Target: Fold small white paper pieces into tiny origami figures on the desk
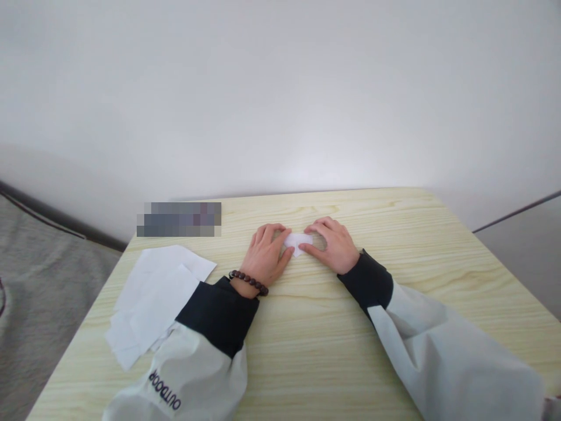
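Note:
A small folded piece of white paper [298,241] lies on the wooden table between my hands. My left hand [266,252] grips its left side, with the thumb at the near edge and the fingers at the far edge. On the right side, my right hand [332,244] pinches the paper between thumb and fingertips in the same way. The fingertips cover both ends of the paper, so its full outline is hidden. A dark bead bracelet [249,280] circles my left wrist.
Loose white paper sheets [153,292] lie overlapping at the left, partly under my left sleeve. Behind them, a pixelated dark object [179,219] sits near the far left corner. A white wall [280,105] stands behind the pale wood-grain table [307,351]. Grey fabric [39,304] shows at far left.

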Motion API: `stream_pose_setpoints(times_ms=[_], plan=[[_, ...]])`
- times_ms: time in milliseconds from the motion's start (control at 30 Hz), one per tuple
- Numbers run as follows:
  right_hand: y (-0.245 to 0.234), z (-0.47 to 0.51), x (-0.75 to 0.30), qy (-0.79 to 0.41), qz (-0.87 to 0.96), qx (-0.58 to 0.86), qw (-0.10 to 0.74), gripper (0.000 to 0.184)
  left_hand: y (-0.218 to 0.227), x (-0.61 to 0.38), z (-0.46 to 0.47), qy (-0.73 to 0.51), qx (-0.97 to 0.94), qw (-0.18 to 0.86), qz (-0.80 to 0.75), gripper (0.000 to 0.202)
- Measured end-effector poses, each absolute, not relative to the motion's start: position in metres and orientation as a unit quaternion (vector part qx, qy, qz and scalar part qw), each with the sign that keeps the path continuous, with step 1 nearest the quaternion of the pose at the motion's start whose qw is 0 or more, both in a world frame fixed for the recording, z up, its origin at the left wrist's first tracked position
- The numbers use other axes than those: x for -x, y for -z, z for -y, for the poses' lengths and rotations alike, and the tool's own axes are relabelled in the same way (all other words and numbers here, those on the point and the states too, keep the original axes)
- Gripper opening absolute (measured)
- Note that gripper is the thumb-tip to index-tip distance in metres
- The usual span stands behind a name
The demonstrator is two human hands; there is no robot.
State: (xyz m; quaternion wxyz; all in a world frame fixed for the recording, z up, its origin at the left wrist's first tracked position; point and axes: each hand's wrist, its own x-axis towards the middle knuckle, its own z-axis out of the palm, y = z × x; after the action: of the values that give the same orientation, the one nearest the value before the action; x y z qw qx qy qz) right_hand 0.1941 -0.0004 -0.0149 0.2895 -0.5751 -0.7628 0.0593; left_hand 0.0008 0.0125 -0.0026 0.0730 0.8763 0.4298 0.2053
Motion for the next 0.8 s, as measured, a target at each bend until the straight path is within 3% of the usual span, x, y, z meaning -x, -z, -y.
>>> stream_pose_setpoints(times_ms=[800], plan=[[0.0154, -0.0010, -0.1953, -0.042, 0.799, 0.491, 0.345, 0.015, 0.0015, -0.0011, -0.0158, -0.252, -0.867, 0.093, -0.419, 0.033]])
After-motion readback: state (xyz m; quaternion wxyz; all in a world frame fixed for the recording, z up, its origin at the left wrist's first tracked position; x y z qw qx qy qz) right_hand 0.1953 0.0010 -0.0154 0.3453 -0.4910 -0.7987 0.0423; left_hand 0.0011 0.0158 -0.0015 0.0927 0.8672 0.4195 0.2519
